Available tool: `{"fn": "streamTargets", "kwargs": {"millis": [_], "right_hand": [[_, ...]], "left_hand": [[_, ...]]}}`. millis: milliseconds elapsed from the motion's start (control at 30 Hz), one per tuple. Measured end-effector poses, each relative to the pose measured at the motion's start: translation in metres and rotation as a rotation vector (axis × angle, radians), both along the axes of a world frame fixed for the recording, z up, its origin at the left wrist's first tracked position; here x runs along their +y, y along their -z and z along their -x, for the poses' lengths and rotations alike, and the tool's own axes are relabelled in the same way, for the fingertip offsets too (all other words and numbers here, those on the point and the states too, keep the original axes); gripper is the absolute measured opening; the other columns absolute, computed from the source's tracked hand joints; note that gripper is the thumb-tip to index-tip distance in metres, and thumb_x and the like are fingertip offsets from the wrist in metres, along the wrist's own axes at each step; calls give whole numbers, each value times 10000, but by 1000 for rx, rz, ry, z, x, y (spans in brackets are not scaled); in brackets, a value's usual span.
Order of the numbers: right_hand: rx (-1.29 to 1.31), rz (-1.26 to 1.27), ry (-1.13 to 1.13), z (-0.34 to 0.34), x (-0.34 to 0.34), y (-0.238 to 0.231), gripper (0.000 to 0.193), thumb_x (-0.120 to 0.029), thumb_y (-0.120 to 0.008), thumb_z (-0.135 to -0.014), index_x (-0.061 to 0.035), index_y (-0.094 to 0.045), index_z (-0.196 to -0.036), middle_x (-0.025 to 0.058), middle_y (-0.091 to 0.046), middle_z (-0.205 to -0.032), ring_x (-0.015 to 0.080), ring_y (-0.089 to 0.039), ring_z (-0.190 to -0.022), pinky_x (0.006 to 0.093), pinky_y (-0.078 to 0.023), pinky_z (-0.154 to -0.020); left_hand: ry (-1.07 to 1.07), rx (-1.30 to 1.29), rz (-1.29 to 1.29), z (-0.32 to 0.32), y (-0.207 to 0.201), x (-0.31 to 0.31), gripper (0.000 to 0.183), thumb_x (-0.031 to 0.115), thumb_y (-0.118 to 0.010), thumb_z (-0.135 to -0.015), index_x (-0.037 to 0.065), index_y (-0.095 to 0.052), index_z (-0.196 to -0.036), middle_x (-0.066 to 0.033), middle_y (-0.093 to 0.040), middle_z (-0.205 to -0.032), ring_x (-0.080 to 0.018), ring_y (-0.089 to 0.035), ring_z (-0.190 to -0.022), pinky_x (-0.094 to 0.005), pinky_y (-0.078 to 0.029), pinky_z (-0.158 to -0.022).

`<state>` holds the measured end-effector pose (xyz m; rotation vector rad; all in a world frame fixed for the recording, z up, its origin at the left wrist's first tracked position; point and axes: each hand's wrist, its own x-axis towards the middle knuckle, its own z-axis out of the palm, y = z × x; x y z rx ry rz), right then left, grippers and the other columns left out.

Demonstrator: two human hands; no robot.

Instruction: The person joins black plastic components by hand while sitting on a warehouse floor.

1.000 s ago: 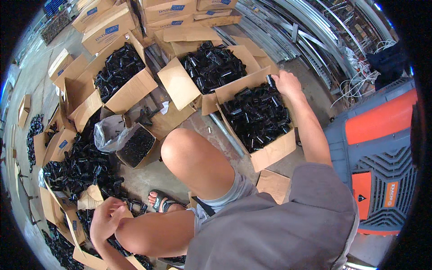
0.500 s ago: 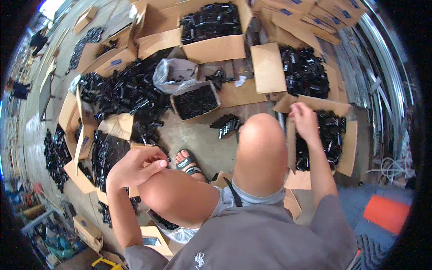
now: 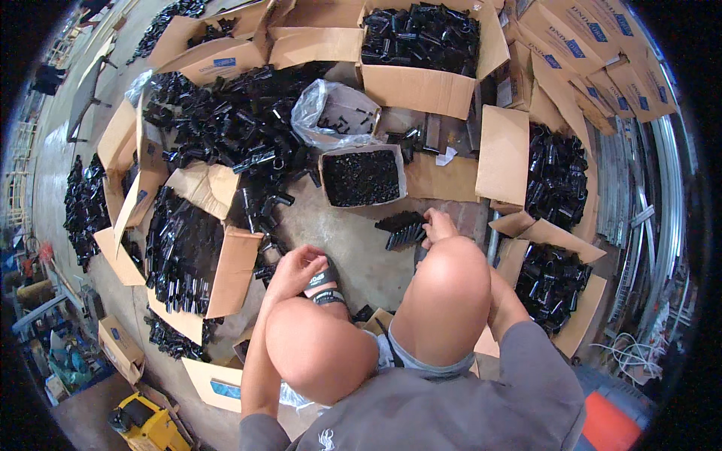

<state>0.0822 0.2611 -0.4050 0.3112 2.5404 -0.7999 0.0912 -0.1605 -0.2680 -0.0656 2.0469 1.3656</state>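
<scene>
There are two hands, one left hand point(image 3: 299, 269) and one right hand point(image 3: 438, 225), and two knees point(image 3: 323, 342). I count one small box point(image 3: 401, 177), one clear plastic bag point(image 3: 307, 113), one white scrap point(image 3: 445, 156) and one yellow object point(image 3: 154, 427). Open cartons point(image 3: 417, 92) with black parts point(image 3: 263, 124) are at least five; the parts themselves are too many for counting.

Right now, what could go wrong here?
The right grip sits beside the row of black parts; a nudge might scatter it. Loose black pieces lie near the sandalled foot and could make it slip. The small box of black bits stands open, so a knock might spill it.
</scene>
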Motion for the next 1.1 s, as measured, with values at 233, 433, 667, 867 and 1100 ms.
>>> {"fn": "streamTargets", "kwargs": {"millis": [233,433,667,867,1100], "right_hand": [[87,-74,27,4,17,-26,158,-103,-690,-901,3,-640,-1007,183,-710,-893,275,-721,-811,422,-553,-710],[104,292,157,59,-14,-129,215,-201,-711,-899,-12,-649,-982,164,-710,-868,282,-707,-798,407,-548,-693],[268,622,70,131,-53,-130,199,-205,-620,-970,-16,-680,-987,144,-708,-856,251,-689,-791,375,-534,-716],[493,-387,-223,183,9,-14,249,-90,-630,-868,-34,-649,-1110,160,-591,-1133,353,-571,-1092,456,-538,-833],[592,-371,-138,168,3,9,150,-84,-677,-825,-36,-642,-962,169,-589,-997,383,-586,-997,460,-536,-784]], "left_hand": [[321,-165,-90,72,1,52,436,291,-693,-947,3,-616,-1265,-160,-721,-1103,-230,-695,-1029,-359,-546,-904],[549,56,-189,129,11,128,654,341,-711,-936,-48,-474,-1406,-244,-619,-1316,-271,-616,-1220,-401,-505,-1004],[266,-10,-112,149,13,177,447,382,-661,-968,-41,-657,-824,-112,-661,-641,-204,-653,-619,-414,-506,-569],[18,-429,-266,146,-13,128,495,519,-466,-1044,62,-606,-1171,28,-547,-790,-74,-449,-637,-244,-370,-571],[-133,-395,-487,104,-56,61,406,347,-540,-1047,27,-525,-1297,-76,-658,-1175,-150,-622,-1020,-313,-489,-869]]}}
